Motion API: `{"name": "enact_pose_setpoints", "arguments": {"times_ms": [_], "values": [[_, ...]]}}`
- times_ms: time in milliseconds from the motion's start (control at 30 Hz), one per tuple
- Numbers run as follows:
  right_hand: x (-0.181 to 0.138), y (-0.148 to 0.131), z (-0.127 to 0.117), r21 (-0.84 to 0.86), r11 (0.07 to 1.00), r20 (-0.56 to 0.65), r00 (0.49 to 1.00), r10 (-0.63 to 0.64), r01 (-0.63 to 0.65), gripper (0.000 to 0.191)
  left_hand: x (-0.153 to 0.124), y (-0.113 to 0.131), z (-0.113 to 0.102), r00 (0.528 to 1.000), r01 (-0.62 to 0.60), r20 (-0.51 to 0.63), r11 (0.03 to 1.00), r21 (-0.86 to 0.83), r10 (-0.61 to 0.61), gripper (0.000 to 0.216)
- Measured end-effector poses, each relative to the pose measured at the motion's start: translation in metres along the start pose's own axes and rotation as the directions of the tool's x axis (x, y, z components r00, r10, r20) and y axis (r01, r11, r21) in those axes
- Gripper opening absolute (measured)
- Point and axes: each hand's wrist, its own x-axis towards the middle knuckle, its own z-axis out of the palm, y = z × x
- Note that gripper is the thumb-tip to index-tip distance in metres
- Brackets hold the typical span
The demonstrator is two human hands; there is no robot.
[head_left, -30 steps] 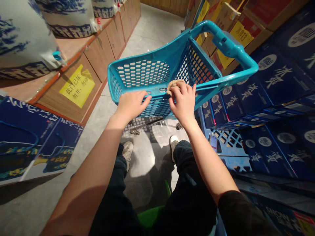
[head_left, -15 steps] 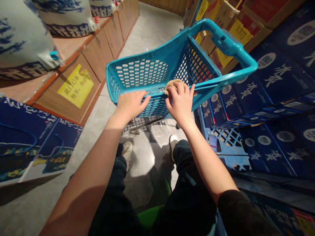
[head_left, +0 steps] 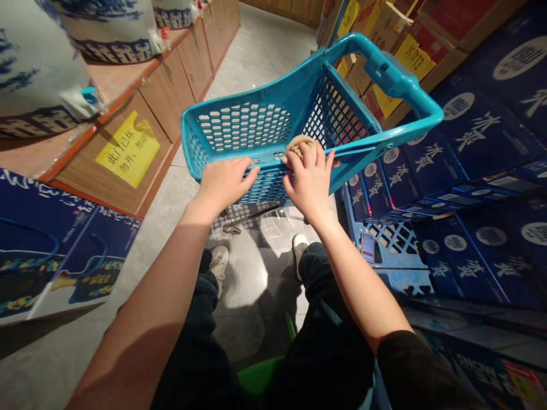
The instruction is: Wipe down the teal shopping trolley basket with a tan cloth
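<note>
Along the left of a shop aisle, wooden cabinets (head_left: 166, 97) are running off into the distance. On the right, blue cartons (head_left: 474, 128) are standing stacked, printed faces turned outward, presumably to be read from the aisle. Between the two, a blue shopping cart (head_left: 305, 94) is standing crosswise, handle (head_left: 405, 91) at the right end; its long side is facing the wearer, likely putting the rim within reach of both hands. Large blue-and-white jars (head_left: 38, 74) are sitting on the cabinet top, taps facing the aisle, probably for access. Beside the cartons, a blue lattice platform (head_left: 404, 261) is lying low.

Left hand (head_left: 224, 179) is grasping the cart's near rim, fingers bent over it; seems to be steadying the side. How firmly, cannot tell. Right hand (head_left: 310, 173) is grasping a tan rope-like bundle (head_left: 294, 146) on the same rim, nearer the handle; fingers are spreading across it, probably keeping a loose coil from slipping. Exact nature of the bundle: unclear. Smallest item, a phone (head_left: 367, 247), is resting on the platform, perhaps parked there to leave both hands free.
</note>
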Motion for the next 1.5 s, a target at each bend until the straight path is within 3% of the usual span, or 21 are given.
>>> {"name": "enact_pose_setpoints", "arguments": {"times_ms": [100,167,300,400,567,633,867,1100,1333,1500], "values": [[-0.007,-0.015,0.004,0.045,0.991,0.088,0.988,-0.130,0.126,0.065,0.000,-0.001,0.000,1.000,0.002,-0.004,1.000,0.007,-0.002,0.048],[-0.007,-0.018,0.002,0.069,0.981,0.119,0.975,-0.187,0.179,0.063,0.000,-0.003,0.000,1.000,0.003,-0.007,1.000,0.004,-0.003,0.048],[0.003,-0.003,-0.004,0.014,0.998,0.040,0.997,-0.058,0.058,0.043,0.000,-0.003,0.001,1.000,0.004,-0.008,1.000,-0.005,-0.004,0.049],[0.005,0.002,-0.005,-0.033,0.999,0.001,0.999,0.033,-0.033,0.039,0.000,-0.002,0.002,1.000,-0.008,-0.015,1.000,-0.011,0.008,0.049],[-0.005,-0.019,0.001,0.014,0.993,0.097,0.988,-0.118,0.117,0.060,-0.001,-0.002,0.002,1.000,-0.013,-0.029,1.000,-0.010,0.012,0.050],[-0.005,-0.020,-0.001,0.042,0.985,0.123,0.977,-0.172,0.168,0.060,-0.001,-0.003,0.002,0.999,-0.010,-0.032,1.000,-0.020,0.010,0.050],[0.008,0.010,-0.006,-0.014,0.999,-0.027,0.999,0.035,-0.035,0.038,-0.001,-0.002,0.001,1.000,-0.004,-0.008,0.999,-0.044,0.004,0.049],[-0.004,-0.022,-0.001,0.051,0.984,0.110,0.979,-0.174,0.169,0.055,-0.001,-0.002,0.002,1.000,-0.004,-0.029,0.999,-0.031,0.003,0.050],[0.009,0.007,-0.004,0.007,0.999,-0.051,0.998,0.045,-0.045,0.035,-0.001,-0.002,0.003,1.000,-0.014,-0.019,0.999,-0.033,0.013,0.050],[0.000,-0.016,0.003,0.027,0.997,0.013,0.997,-0.075,0.075,0.045,-0.001,-0.001,0.003,1.000,-0.006,-0.027,0.999,-0.053,0.005,0.050]]}}
